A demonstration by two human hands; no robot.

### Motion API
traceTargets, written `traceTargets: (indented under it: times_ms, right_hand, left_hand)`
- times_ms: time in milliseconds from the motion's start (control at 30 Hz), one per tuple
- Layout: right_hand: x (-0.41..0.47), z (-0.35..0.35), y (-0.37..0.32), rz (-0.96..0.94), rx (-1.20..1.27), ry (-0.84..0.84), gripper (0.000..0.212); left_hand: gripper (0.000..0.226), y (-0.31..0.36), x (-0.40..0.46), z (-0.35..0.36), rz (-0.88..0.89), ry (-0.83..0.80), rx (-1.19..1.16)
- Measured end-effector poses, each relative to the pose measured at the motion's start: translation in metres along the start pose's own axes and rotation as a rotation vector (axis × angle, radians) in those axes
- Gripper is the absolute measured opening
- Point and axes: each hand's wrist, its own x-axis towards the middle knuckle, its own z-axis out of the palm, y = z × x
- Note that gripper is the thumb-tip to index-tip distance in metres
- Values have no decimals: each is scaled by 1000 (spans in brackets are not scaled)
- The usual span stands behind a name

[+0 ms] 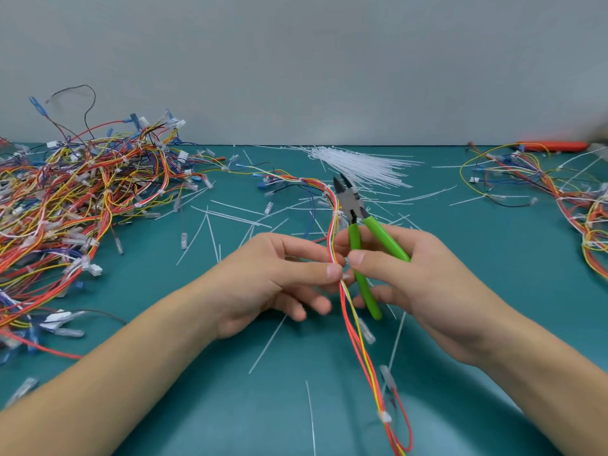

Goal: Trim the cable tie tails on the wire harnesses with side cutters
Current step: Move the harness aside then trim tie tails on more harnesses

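Both hands meet over the near middle of the teal counter (pixel 164 406). Left hand (pixel 273 281) pinches a thin harness of red, yellow and white wires (pixel 334 251) between thumb and forefinger, the other fingers loosely curled beneath. Right hand (pixel 404 284) is curled round the green-handled steel side cutters (pixel 357 225), and its thumb tip presses against the same wires just beside the left thumb. A small white cable tie head (pixel 345 276) sits on the harness right between the two thumbs; whether a tail remains on it I cannot tell.

The harness runs long, from the near right edge up through the fingers and away to the far middle. The cutters lie nearly along that same line, handles toward the person and nose pointing away, blades slightly apart and well beyond the pinch. So the tie is nearer than the blades, down by the handles. My judgement is that the coming cut needs either the tool drawn back or the harness fed forward, and the nose turned across the wires.

Cut white tie tails (pixel 230 218) lie scattered on the counter beyond. Farther back a bundle of unused white cable ties (pixel 362 166) fans out. A big tangled heap of multicoloured harnesses (pixel 65 192) fills the far left, a smaller pile of harnesses (pixel 559 192) the far right, with an orange-handled tool (pixel 556 145) behind it.
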Motion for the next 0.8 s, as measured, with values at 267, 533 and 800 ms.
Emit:
traceTargets:
  times_ms: [267, 533, 800]
  right_hand:
    - [-1, 0, 1, 17, 97, -54, 19]
    - [2, -1, 1, 101, 128, -7, 32]
    - [6, -27, -12, 117, -34, 183, 23]
  left_hand:
    - [52, 5, 3, -7, 276, 405, 293]
    - [18, -13, 18, -9, 302, 681, 585]
    - [14, -7, 25, -12, 199, 424, 289]
